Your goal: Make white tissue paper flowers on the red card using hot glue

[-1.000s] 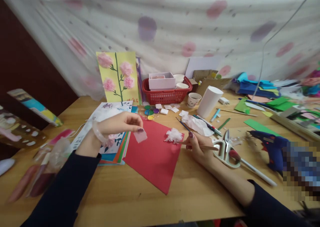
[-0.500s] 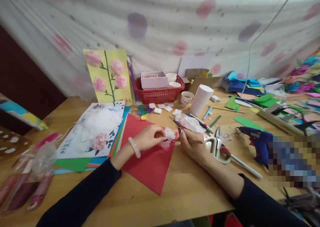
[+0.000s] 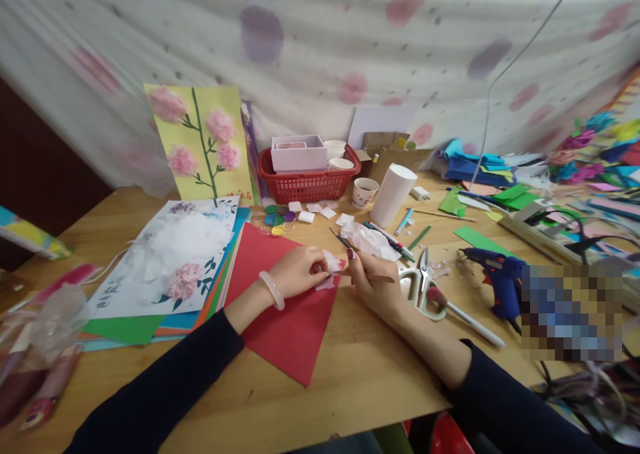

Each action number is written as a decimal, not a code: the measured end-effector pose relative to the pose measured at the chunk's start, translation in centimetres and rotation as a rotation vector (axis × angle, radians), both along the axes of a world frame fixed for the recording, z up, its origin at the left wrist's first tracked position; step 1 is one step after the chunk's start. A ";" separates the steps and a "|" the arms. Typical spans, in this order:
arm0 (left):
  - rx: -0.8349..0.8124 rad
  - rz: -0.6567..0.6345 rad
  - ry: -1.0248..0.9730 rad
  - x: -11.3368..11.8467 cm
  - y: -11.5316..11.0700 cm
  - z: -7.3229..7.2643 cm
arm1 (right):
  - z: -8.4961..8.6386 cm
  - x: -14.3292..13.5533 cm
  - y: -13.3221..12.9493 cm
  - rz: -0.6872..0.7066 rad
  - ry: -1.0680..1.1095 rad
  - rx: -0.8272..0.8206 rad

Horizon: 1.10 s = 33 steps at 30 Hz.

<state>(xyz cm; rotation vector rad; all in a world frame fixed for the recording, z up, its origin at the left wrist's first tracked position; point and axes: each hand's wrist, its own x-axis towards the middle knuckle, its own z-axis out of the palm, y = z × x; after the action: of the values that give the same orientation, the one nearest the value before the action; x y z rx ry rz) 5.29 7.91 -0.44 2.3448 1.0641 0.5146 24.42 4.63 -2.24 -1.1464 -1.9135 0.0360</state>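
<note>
My left hand [image 3: 299,272], with a pale bangle at its wrist, is closed in a pinch on a small piece of thin white tissue paper [image 3: 331,265]. Its fingers are over the upper right part of a red sheet of paper [image 3: 283,341]. My right hand [image 3: 376,291] is closed around a flat wooden stick [image 3: 383,279], whose tip points left and reaches the tissue paper. Whether the tip presses into the tissue is too small to tell. Scissors with pale handles [image 3: 424,271] and a brush [image 3: 473,322] lie just right of my right hand.
Crumpled white tissue [image 3: 367,239] and pens lie beyond my right hand. A blue glue gun [image 3: 503,274] is at the right. Behind stand a paper cup [image 3: 365,192], a white roll [image 3: 393,194] and a red basket [image 3: 310,186]. Cotton [image 3: 187,241] covers a printed sheet at the left.
My left hand has shifted slightly right, closer to the stick's tip. The right hand keeps its grip on the stick. The whole view has moved a little.
</note>
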 end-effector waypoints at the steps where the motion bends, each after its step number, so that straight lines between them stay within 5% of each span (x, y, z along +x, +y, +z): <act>1: 0.010 0.003 0.003 0.0 0.1 -0.2 | 0.1 0.1 -0.3 0.015 0.011 0.002; 7: 0.007 0.036 -0.015 0.2 0.5 -0.4 | 0.4 -0.2 -1.2 0.152 -0.077 0.010; 16: 0.039 0.114 -0.049 -0.8 0.3 -0.6 | -0.7 -0.4 0.0 0.111 -0.184 0.055; 24: -0.105 -0.007 0.442 -3.3 0.3 -1.4 | -0.8 -0.9 0.4 0.084 -0.229 0.116; 33: -0.099 -0.026 0.513 -3.0 0.3 -1.3 | -1.3 -1.2 0.9 0.047 -0.139 -0.016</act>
<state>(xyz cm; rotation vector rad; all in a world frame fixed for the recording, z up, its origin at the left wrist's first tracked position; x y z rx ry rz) 2.26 8.19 -1.73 2.4564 1.2389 -0.1632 23.19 5.56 -3.49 -1.1406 -2.0657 -0.0029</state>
